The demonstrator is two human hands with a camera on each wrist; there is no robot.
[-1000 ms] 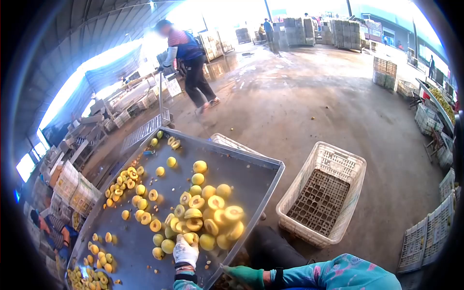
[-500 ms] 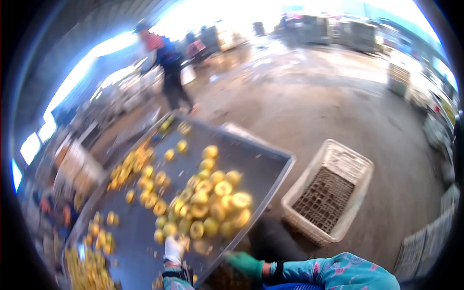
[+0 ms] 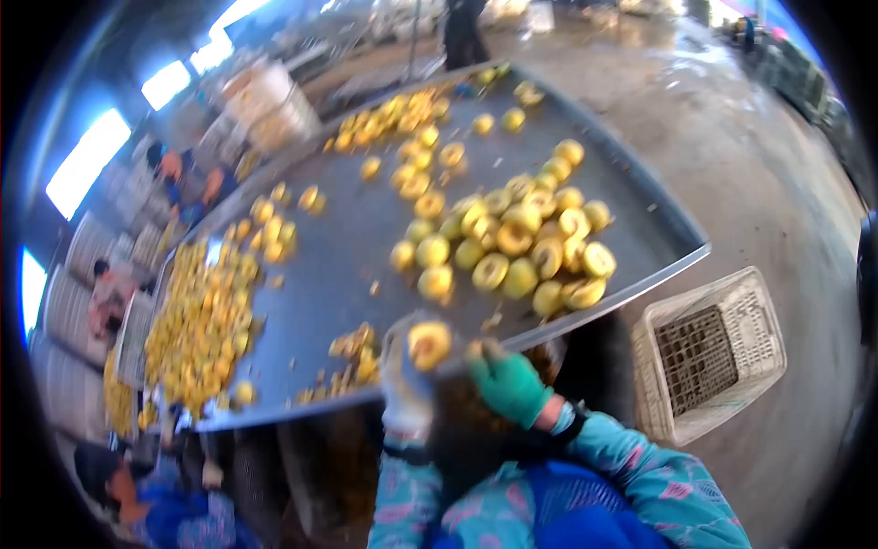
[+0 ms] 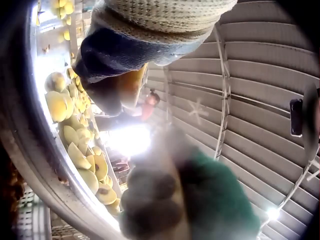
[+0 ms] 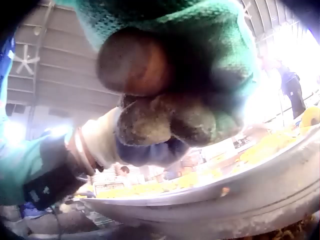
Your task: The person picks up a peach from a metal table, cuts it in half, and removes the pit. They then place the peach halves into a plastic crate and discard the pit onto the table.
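Note:
My left hand (image 3: 407, 380), in a white glove with dark blue fingers, grips a yellow peach half (image 3: 430, 345) at the near edge of a grey metal table (image 3: 334, 233). The cut face with its brown centre shows in the head view. Just to its right is my green-gloved right hand (image 3: 512, 384), its stained fingers (image 5: 145, 120) curled. They hold a brown, handle-like piece (image 4: 177, 202); its kind does not show, as the fingers cover most of it. Beyond the hands lies a pile of whole and halved peaches (image 3: 521, 220).
More cut peaches (image 3: 201, 329) heap at the table's left end, and small scraps (image 3: 357, 352) lie near its front edge. A white plastic crate (image 3: 658, 393) stands on the floor at right. Another person (image 3: 165, 503) works at lower left; others sit beyond the table.
The head view has swung left and down. My left hand has come from the pile to the table's front edge with a peach half, and the right hand has risen beside it.

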